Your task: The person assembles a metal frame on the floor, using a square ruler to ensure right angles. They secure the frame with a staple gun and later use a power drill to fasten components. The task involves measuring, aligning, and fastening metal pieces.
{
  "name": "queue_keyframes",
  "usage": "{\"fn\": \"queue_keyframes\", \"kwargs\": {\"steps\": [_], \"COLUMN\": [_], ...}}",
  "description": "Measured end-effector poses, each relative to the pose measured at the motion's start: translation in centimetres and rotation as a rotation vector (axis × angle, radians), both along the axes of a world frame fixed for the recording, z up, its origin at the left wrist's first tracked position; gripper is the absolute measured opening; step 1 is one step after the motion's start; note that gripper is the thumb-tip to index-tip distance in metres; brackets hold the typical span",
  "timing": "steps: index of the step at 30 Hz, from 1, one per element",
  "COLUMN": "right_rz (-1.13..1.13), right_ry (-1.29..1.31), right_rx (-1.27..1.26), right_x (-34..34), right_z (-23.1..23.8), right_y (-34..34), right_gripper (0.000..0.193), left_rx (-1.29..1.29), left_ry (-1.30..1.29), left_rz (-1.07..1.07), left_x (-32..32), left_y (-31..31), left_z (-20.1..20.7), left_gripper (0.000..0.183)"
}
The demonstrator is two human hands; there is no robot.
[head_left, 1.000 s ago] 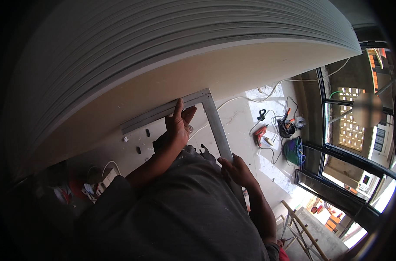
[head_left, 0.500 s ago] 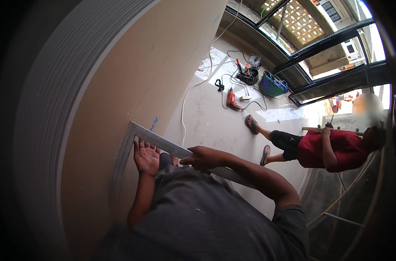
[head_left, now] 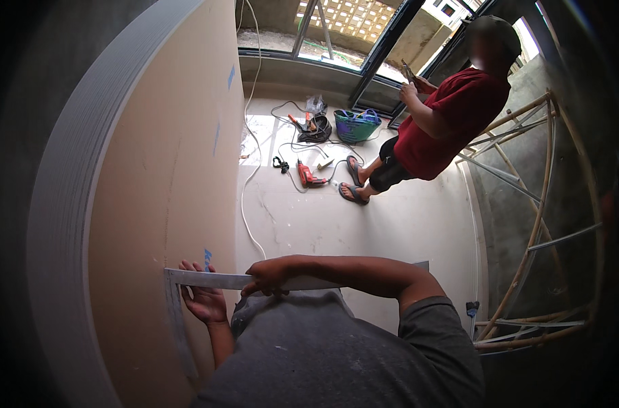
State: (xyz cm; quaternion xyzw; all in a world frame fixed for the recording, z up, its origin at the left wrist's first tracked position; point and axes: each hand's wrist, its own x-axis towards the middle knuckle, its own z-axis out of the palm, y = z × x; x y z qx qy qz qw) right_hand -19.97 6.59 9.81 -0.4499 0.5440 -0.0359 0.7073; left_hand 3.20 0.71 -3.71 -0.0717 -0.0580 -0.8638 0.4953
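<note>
A grey metal carpenter's square [head_left: 218, 279] has its corner against the tan top face of a thick stack of boards [head_left: 136, 204]. One leg runs down along that face. The other reaches right, beneath my right forearm. My right hand [head_left: 267, 275] is closed around this second leg, near the middle. Inside the square's corner, my left hand [head_left: 206, 303] is palm up with its fingers stretched out. Those fingers pass behind the metal leg, and the hand does not grip it. Blue handwritten marks [head_left: 207, 258] show on the board face just beyond my left fingertips.
A person in a red shirt [head_left: 432, 136] stands on the floor ahead, holding something thin. Near them are a red drill [head_left: 309, 175], a blue-green basket [head_left: 357, 126] and a black bag [head_left: 315, 129]. A white cable [head_left: 247, 183] trails beside the boards. Bamboo scaffolding [head_left: 537, 217] stands at right.
The view has turned, so the room appears more upright. The standing person has brought their feet together and turned. My right hand keeps its grip on the square; my left stays at its corner.
</note>
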Motion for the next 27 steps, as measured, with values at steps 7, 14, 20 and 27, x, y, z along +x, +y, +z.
{"fn": "queue_keyframes", "kwargs": {"steps": [7,14,20,27], "right_rz": [0.001,-0.020,-0.013,-0.031], "right_ry": [0.009,-0.029,-0.008,-0.040], "right_rx": [0.013,-0.005,0.005,0.014], "right_x": [0.3,0.3,0.4,0.3], "right_z": [-0.6,-0.5,-0.1,0.2], "right_y": [-0.1,0.2,0.1,0.6], "right_gripper": [0.059,0.055,0.054,0.052], "left_rx": [0.100,0.164,0.151,0.259], "left_ry": [0.009,0.086,0.201,0.110], "left_rz": [0.006,-0.050,-0.070,-0.001], "left_x": [0.2,-0.9,-1.4,-1.7], "left_y": [-0.1,0.4,0.4,0.7], "left_z": [-0.8,0.7,0.4,1.1], "left_gripper": [0.058,0.061,0.059,0.052]}}
